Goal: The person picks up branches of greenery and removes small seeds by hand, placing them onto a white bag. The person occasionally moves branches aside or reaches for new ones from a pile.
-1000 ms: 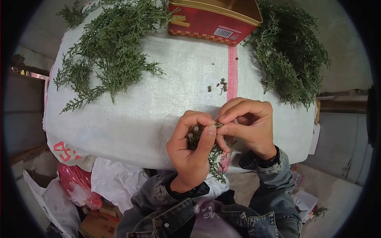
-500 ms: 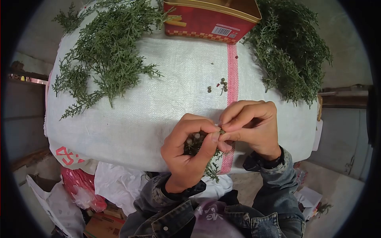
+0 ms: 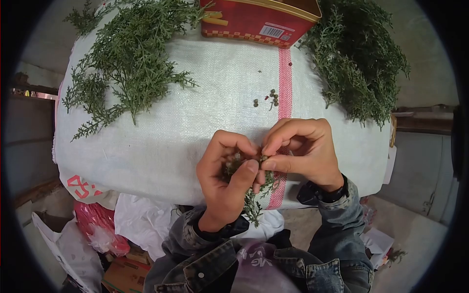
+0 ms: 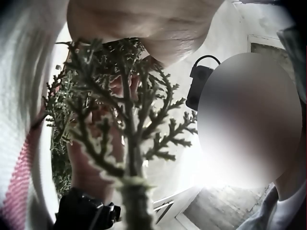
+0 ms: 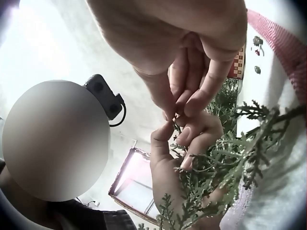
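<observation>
Having been shifted slightly left, the sprig [image 3: 253,207] is gripped in the left hand [image 3: 223,181]; its tip, seemingly a cone [image 3: 264,157], is pinched by the right hand [image 3: 304,152].

Green feathery sprig [image 3: 252,207] gripped in left hand [image 3: 224,178], lower end hanging below the palm; small greenish cone [image 3: 264,157] on top, pinched by right hand [image 3: 305,151].

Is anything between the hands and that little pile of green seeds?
Nothing visible: only bare white woven sack lies between the right hand and the small green seeds. The left hand grips a green sprig.
</observation>
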